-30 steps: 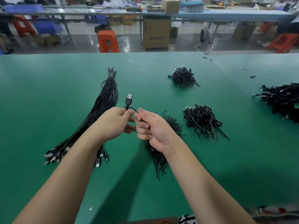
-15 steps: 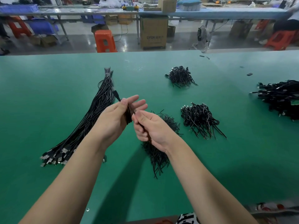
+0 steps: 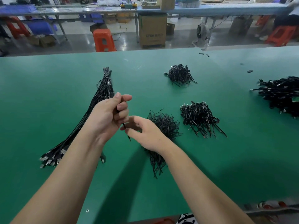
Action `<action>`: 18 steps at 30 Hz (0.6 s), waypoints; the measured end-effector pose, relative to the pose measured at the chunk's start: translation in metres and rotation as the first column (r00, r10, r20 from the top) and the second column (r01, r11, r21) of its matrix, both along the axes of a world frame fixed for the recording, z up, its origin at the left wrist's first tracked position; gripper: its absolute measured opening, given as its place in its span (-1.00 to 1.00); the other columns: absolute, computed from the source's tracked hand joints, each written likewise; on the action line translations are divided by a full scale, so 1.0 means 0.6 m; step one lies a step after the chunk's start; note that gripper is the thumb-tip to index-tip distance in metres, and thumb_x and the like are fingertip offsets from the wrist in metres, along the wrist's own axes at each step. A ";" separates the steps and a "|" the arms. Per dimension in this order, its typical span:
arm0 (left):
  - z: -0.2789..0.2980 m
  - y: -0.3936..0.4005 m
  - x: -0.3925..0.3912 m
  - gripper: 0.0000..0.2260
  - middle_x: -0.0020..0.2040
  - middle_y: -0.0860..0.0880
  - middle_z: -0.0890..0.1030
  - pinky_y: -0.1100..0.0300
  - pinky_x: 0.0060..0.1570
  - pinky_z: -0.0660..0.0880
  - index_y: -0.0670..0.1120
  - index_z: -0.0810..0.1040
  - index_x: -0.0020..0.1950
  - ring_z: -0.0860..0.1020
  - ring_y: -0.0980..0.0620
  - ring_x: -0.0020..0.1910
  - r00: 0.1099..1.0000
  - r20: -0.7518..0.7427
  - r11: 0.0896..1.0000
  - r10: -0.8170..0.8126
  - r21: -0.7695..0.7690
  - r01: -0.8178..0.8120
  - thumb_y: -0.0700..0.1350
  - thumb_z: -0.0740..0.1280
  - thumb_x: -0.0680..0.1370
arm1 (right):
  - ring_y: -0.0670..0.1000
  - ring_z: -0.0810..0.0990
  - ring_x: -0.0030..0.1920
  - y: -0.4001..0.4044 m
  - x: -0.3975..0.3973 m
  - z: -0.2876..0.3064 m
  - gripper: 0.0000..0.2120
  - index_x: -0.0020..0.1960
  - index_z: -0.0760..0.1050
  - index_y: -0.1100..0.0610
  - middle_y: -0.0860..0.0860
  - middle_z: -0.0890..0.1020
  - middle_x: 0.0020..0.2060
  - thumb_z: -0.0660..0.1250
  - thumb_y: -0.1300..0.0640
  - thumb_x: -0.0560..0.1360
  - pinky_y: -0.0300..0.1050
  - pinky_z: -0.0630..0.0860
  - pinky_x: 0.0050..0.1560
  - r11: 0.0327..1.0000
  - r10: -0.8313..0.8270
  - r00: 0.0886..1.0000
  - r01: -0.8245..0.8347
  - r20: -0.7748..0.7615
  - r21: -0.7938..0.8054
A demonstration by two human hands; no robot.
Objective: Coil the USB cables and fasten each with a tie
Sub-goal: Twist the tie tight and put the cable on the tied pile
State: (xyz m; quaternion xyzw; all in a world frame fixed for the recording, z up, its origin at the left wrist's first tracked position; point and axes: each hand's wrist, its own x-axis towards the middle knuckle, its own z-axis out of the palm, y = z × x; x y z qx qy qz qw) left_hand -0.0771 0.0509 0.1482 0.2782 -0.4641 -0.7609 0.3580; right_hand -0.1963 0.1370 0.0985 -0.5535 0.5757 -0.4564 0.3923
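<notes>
My left hand grips a black USB cable bunched inside its curled fingers, held above the green table. Most of that cable is hidden in the fist; only a thin loose tail hangs out below. My right hand is just right of the fist, thumb and fingertips pinching that tail. A long bundle of straight USB cables lies to the left behind my left hand. A pile of thin black ties lies under and behind my right hand.
A heap of coiled, tied cables lies right of the ties, and a smaller heap lies farther back. A large cable pile sits at the right edge. Beyond the table are an orange stool and a cardboard box.
The USB plug that stuck up above my hands is now folded into my left fist. My left hand has turned upright, and my right hand has dropped lower onto the tail.
</notes>
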 end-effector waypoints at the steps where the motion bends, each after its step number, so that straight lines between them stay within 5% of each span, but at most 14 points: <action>1: -0.003 0.002 0.000 -0.74 -0.39 0.09 0.31 0.29 -0.49 0.28 -0.16 0.53 0.02 0.23 0.13 -0.50 1.000 0.005 1.000 -0.007 -0.019 0.007 -0.04 0.14 0.70 | -0.10 0.61 -0.03 -0.002 0.002 0.002 -0.81 0.16 0.57 0.06 -0.09 0.68 -0.06 0.38 0.22 0.57 -0.11 0.53 0.11 0.999 0.039 0.991 -0.040 0.129 0.000; 4: -0.009 0.007 0.002 -0.74 -0.38 0.06 0.35 0.11 -0.35 0.49 -0.18 0.57 -0.01 0.45 0.04 -0.43 0.997 -0.030 0.997 -0.064 -0.052 0.062 -0.06 0.17 0.67 | -0.09 0.54 -0.13 -0.009 0.008 0.003 -0.83 -0.02 0.56 0.01 -0.17 0.60 -0.21 0.48 0.23 0.49 -0.09 0.50 0.04 1.000 0.024 0.929 -0.021 0.368 -0.013; 7: -0.005 0.013 0.011 -0.70 -0.33 0.00 0.55 0.03 -0.30 0.56 -0.13 0.68 -0.05 0.69 -0.19 -0.07 0.979 -0.029 0.977 -0.204 -0.069 0.202 -0.04 0.19 0.64 | -0.07 0.60 -0.13 -0.015 0.005 -0.003 -0.83 0.02 0.65 0.15 -0.04 0.65 -0.18 0.52 0.24 0.44 -0.13 0.56 -0.11 0.999 -0.049 0.900 0.053 0.434 0.004; 9: -0.002 0.014 0.016 -0.70 -0.17 -0.14 0.70 0.06 -0.21 0.61 -0.17 0.69 0.01 0.65 -0.27 0.11 0.946 -0.040 0.945 -0.322 -0.064 0.319 -0.03 0.23 0.61 | -0.07 0.64 -0.10 -0.013 0.001 -0.008 -0.82 0.02 0.68 0.17 0.03 0.68 -0.15 0.52 0.27 0.42 -0.17 0.57 -0.15 0.999 -0.042 0.902 0.053 0.430 -0.013; 13: 0.007 0.014 0.023 -0.66 0.06 -0.31 0.68 0.09 -0.15 0.60 -0.19 0.70 0.07 0.66 -0.20 0.11 0.890 0.073 0.886 -0.450 -0.090 0.455 0.02 0.24 0.58 | -0.08 0.61 -0.15 -0.006 0.000 -0.016 -0.88 -0.09 0.68 0.18 -0.01 0.65 -0.24 0.52 0.32 0.39 -0.19 0.56 -0.16 0.999 -0.014 0.883 0.036 0.470 -0.039; 16: 0.009 0.014 0.025 -0.64 0.09 -0.32 0.66 -0.02 -0.08 0.48 -0.19 0.69 0.08 0.64 -0.22 0.13 0.872 0.182 0.871 -0.455 -0.115 0.478 0.05 0.25 0.57 | -0.03 0.57 -0.17 -0.004 0.001 -0.025 -0.83 -0.07 0.57 0.36 0.08 0.57 -0.26 0.51 0.36 0.38 -0.12 0.56 -0.08 0.998 -0.051 0.877 0.058 0.477 0.001; 18: 0.006 0.014 0.023 -0.62 0.10 -0.35 0.65 -0.20 0.09 0.41 -0.23 0.68 0.09 0.59 -0.30 0.20 0.863 0.231 0.865 -0.450 -0.128 0.485 0.04 0.24 0.59 | -0.01 0.60 -0.12 0.001 0.004 -0.025 -0.80 -0.01 0.63 0.26 0.12 0.60 -0.20 0.50 0.37 0.38 -0.13 0.58 0.02 0.998 -0.066 0.864 0.069 0.500 0.013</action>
